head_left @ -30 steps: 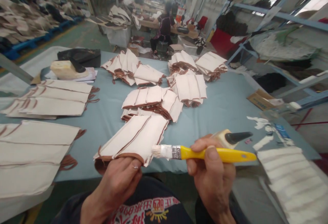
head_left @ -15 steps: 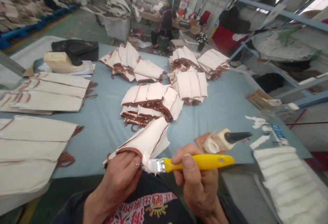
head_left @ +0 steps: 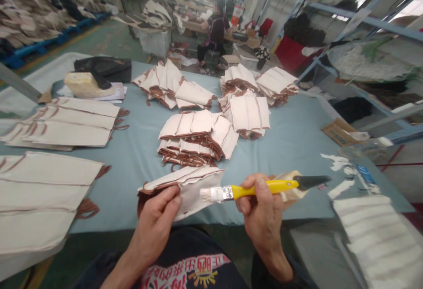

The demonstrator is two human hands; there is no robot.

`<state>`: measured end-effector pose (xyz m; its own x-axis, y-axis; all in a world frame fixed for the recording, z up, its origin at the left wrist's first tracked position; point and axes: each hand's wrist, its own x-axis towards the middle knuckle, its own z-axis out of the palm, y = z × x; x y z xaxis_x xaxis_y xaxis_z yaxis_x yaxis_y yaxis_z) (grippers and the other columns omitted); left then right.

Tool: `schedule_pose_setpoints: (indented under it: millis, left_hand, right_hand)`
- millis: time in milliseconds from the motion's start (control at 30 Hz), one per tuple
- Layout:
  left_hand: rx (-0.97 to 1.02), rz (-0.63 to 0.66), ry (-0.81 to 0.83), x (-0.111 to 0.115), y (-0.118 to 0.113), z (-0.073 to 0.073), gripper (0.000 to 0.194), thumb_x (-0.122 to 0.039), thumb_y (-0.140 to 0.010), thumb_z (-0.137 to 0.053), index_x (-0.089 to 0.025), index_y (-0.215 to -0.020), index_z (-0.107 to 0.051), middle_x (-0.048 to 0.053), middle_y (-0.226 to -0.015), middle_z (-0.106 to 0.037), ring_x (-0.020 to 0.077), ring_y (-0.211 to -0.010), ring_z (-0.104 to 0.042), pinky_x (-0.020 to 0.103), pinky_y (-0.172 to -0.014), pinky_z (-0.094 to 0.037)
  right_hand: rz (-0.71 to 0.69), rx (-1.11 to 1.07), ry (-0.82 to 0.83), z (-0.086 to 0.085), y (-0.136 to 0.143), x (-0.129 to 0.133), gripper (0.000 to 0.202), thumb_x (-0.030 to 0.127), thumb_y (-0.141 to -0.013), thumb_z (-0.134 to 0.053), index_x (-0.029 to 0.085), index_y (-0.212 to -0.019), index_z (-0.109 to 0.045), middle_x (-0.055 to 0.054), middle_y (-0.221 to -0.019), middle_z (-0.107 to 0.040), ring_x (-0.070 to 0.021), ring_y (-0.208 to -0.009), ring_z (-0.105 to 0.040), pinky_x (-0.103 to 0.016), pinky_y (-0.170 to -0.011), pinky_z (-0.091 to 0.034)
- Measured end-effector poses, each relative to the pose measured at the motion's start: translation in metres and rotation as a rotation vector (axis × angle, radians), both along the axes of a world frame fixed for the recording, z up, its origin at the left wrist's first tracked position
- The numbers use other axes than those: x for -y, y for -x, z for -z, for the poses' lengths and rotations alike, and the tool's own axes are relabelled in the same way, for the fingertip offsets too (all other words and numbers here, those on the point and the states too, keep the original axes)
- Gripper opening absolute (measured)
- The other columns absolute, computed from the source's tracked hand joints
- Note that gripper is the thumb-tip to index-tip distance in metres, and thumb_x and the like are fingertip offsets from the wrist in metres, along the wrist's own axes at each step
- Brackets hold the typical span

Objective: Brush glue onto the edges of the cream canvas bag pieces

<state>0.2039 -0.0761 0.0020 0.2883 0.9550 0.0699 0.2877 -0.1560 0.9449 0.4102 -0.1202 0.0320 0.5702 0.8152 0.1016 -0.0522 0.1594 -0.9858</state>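
Yellow-handled in the head view: a brush (head_left: 241, 191), pinched between thumb and fingers of the right hand (head_left: 264, 216), with its long axis nearly level and its bristles to the left. On that bristle side, a brown-edged, off-white cloth piece (head_left: 193, 201), gripped at its left end by the left hand (head_left: 155, 218) and stretching rightward along the near edge of the worktop (head_left: 291, 135). Closed, then: 2 hands, with the left nearer to the cloth. Bristles overlapping its pale face; contact impossible to tell. Just beyond: 1 stack of similar pieces (head_left: 194, 124).

Partly legible Chinese characters (head_left: 204, 264) on shirt (head_left: 190, 247)
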Motion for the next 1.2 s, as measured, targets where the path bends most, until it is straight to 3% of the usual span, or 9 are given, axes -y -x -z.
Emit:
schedule_pose_setpoints:
  millis: [67, 133, 267, 400, 500, 600, 767, 967, 1200]
  left_hand:
    - [0.133, -0.021, 0.333, -0.004, -0.002, -0.006, 0.027, -0.038, -0.095, -0.063, -0.017, -0.095, -0.08, 0.004, -0.087, -0.078, 0.0209, -0.077, -0.07, 0.025, -0.067, -0.053]
    - [0.293, -0.023, 0.565, -0.005, -0.004, -0.01, 0.036, -0.045, -0.091, -0.069, -0.016, -0.107, -0.081, 0.004, -0.09, -0.08, 0.0207, -0.076, -0.07, 0.025, -0.067, -0.054]
    - [0.485, -0.039, 0.756, 0.0, -0.01, -0.016, 0.048, -0.048, -0.085, -0.079, -0.019, -0.123, -0.079, 0.005, -0.092, -0.082, 0.0225, -0.082, -0.074, 0.026, -0.075, -0.057]
    - [0.41, -0.019, 0.627, 0.005, -0.009, -0.015, 0.042, -0.048, -0.091, -0.074, -0.02, -0.122, -0.081, 0.006, -0.11, -0.082, 0.0228, -0.09, -0.073, 0.025, -0.076, -0.057]
    - [0.274, 0.021, 0.454, 0.006, -0.005, -0.013, 0.039, -0.047, -0.096, -0.068, -0.02, -0.121, -0.082, 0.006, -0.117, -0.081, 0.0223, -0.093, -0.072, 0.025, -0.082, -0.056]
    - [0.225, 0.034, 0.386, 0.006, 0.0, -0.012, 0.041, -0.047, -0.099, -0.065, -0.02, -0.127, -0.08, 0.007, -0.121, -0.08, 0.0241, -0.096, -0.072, 0.029, -0.089, -0.056]
    - [0.285, 0.006, 0.449, 0.009, 0.007, -0.014, 0.041, -0.046, -0.098, -0.067, -0.02, -0.127, -0.08, 0.006, -0.12, -0.081, 0.0245, -0.099, -0.072, 0.029, -0.089, -0.056]
    - [0.392, 0.036, 0.565, 0.016, 0.007, -0.017, 0.045, -0.048, -0.094, -0.071, -0.019, -0.127, -0.079, 0.006, -0.11, -0.081, 0.0198, -0.082, -0.069, 0.025, -0.071, -0.055]
    - [0.375, 0.017, 0.593, 0.02, 0.007, -0.019, 0.045, -0.049, -0.09, -0.075, -0.017, -0.121, -0.081, 0.007, -0.103, -0.081, 0.0198, -0.08, -0.069, 0.024, -0.071, -0.056]
  right_hand:
    - [0.013, 0.034, -0.047, 0.005, 0.006, -0.003, 0.043, 0.055, -0.104, -0.057, 0.02, -0.08, -0.064, 0.008, -0.042, -0.046, -0.0093, -0.034, -0.04, -0.018, -0.036, -0.03]
    - [-0.002, 0.086, -0.109, 0.007, 0.013, -0.006, 0.041, 0.052, -0.106, -0.056, 0.02, -0.082, -0.065, 0.007, -0.045, -0.051, -0.0099, -0.035, -0.044, -0.018, -0.036, -0.033]
    - [0.019, 0.194, -0.207, 0.006, 0.021, -0.009, 0.036, 0.046, -0.109, -0.054, 0.021, -0.086, -0.066, 0.007, -0.051, -0.054, -0.0093, -0.039, -0.048, -0.018, -0.04, -0.04]
    - [0.061, 0.277, -0.225, 0.005, 0.028, -0.007, 0.034, 0.043, -0.11, -0.052, 0.021, -0.087, -0.066, 0.008, -0.053, -0.055, -0.0085, -0.04, -0.051, -0.017, -0.042, -0.043]
    - [0.027, 0.331, -0.225, 0.005, 0.038, -0.002, 0.031, 0.037, -0.111, -0.048, 0.022, -0.091, -0.067, 0.008, -0.056, -0.057, -0.0089, -0.043, -0.055, -0.017, -0.044, -0.045]
    - [-0.028, 0.411, -0.23, 0.005, 0.047, 0.005, 0.026, 0.032, -0.11, -0.049, 0.022, -0.096, -0.069, 0.006, -0.061, -0.061, -0.0107, -0.048, -0.06, -0.021, -0.049, -0.05]
    - [0.098, 0.382, -0.265, 0.004, 0.043, 0.018, 0.025, 0.032, -0.11, -0.05, 0.024, -0.097, -0.069, 0.005, -0.061, -0.063, -0.0113, -0.047, -0.061, -0.022, -0.048, -0.051]
    - [-0.001, 0.359, -0.264, 0.013, 0.049, 0.021, 0.022, 0.032, -0.11, -0.051, 0.025, -0.099, -0.07, 0.006, -0.063, -0.062, -0.0101, -0.049, -0.061, -0.021, -0.052, -0.052]
    - [0.087, 0.284, -0.27, 0.003, 0.054, 0.012, 0.029, 0.038, -0.111, -0.049, 0.022, -0.092, -0.065, 0.007, -0.058, -0.058, -0.0109, -0.044, -0.055, -0.022, -0.046, -0.045]
